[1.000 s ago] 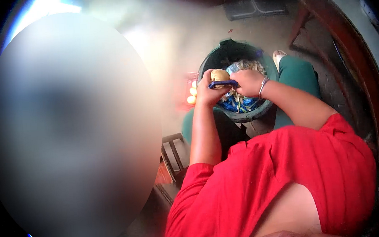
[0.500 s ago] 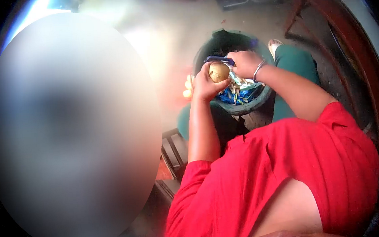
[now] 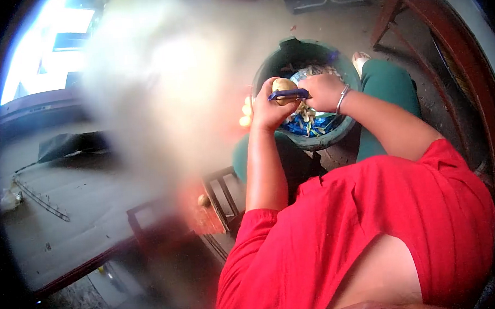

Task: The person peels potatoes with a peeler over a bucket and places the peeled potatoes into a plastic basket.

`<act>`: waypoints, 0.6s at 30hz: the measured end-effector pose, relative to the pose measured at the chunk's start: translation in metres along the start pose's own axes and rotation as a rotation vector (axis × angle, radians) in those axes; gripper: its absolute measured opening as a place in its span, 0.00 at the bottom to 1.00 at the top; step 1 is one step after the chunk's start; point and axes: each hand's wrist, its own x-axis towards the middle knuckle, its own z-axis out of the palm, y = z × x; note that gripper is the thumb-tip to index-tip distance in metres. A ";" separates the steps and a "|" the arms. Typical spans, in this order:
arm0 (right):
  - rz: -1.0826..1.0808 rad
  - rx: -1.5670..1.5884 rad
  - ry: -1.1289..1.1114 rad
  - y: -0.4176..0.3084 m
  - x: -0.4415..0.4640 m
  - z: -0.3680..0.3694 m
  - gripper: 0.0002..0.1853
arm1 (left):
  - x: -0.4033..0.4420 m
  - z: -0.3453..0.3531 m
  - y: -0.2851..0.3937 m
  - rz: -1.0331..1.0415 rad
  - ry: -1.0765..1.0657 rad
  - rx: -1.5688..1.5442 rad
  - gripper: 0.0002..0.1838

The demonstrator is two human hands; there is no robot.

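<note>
My left hand is wrapped round a pale yellow-brown, potato-like round item. A blue peeler lies across its near side, with its handle in my right hand, whose fingers are closed. Both hands are above a dark green tub. Inside the tub are peelings and blue plastic. Part of the round item is hidden behind the peeler and my fingers.
Several pale yellow round items are left of the tub. A red surface holds a small brown item beside a wooden frame. A table stands at the left, and a dark red wooden frame at the right.
Since the last earlier frame, my right hand has brought the peeler down from the item's far edge to its near side. The blurred oval at the left is gone, and the table shows there.
</note>
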 end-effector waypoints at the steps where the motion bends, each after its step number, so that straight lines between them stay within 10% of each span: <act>1: -0.001 0.001 -0.035 -0.001 0.000 -0.001 0.09 | 0.000 0.000 0.004 -0.005 0.006 0.031 0.35; 18: 0.084 0.024 0.013 0.003 0.002 0.008 0.07 | 0.003 -0.002 -0.005 -0.011 -0.044 0.059 0.29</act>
